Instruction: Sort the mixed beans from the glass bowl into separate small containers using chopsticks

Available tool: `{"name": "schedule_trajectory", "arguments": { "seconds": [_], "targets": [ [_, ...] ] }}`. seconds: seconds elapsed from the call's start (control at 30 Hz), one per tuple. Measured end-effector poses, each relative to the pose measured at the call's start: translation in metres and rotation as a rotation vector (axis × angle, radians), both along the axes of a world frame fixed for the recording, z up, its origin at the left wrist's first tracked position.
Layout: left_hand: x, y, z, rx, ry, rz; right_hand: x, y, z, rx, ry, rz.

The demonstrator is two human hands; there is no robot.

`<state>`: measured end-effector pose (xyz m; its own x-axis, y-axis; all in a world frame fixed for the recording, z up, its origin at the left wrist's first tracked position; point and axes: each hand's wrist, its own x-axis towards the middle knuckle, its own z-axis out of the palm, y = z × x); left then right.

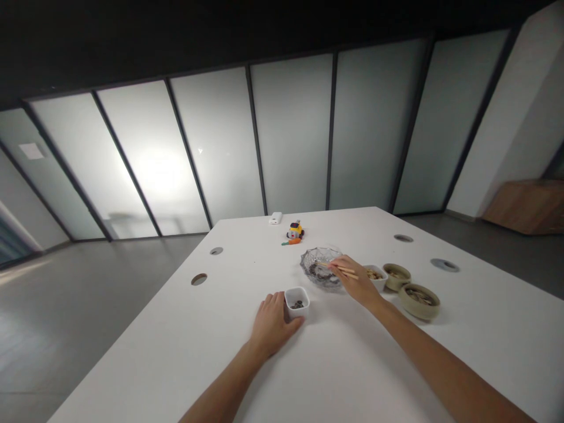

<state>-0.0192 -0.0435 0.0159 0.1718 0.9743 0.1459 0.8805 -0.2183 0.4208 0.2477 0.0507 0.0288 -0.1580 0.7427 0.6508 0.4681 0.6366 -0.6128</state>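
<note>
My left hand (272, 323) is closed around the left side of a small white square bowl (296, 314), which stands on the table with a few small dark pieces (298, 304) in it. In my right hand (353, 278) I grip a pair of light wooden chopsticks (346, 271). Their tips reach into a clear faceted glass bowl (308, 276) that holds several small dark pieces (318, 272). What the tips touch is too small to tell.
Right of my right hand stand a white bowl (379, 284) of tan pieces and two olive-green bowls (398, 284), (418, 305). Farther back are a yellow toy car (295, 230), an orange carrot-like item (293, 241) and a white box-shaped device (275, 218). Round holes (199, 279) pierce the white table (238, 258).
</note>
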Motion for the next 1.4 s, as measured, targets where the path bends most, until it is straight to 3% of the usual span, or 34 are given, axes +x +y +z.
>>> {"name": "schedule_trajectory", "arguments": {
  "seconds": [0.43,0.83,1.03,1.4],
  "targets": [
    [0.001,0.000,0.002,-0.011,0.014,0.013,-0.002,-0.004,0.003,-0.002,-0.003,-0.039],
    [0.000,0.000,0.000,-0.002,0.000,0.005,0.003,-0.004,0.008,0.100,-0.058,-0.194],
    [0.000,0.000,0.000,-0.009,0.003,0.005,0.003,-0.001,-0.002,0.108,-0.123,-0.170],
    [0.000,0.000,0.000,-0.008,0.001,0.006,0.001,-0.004,-0.004,0.090,-0.091,-0.140]
  ]
}}
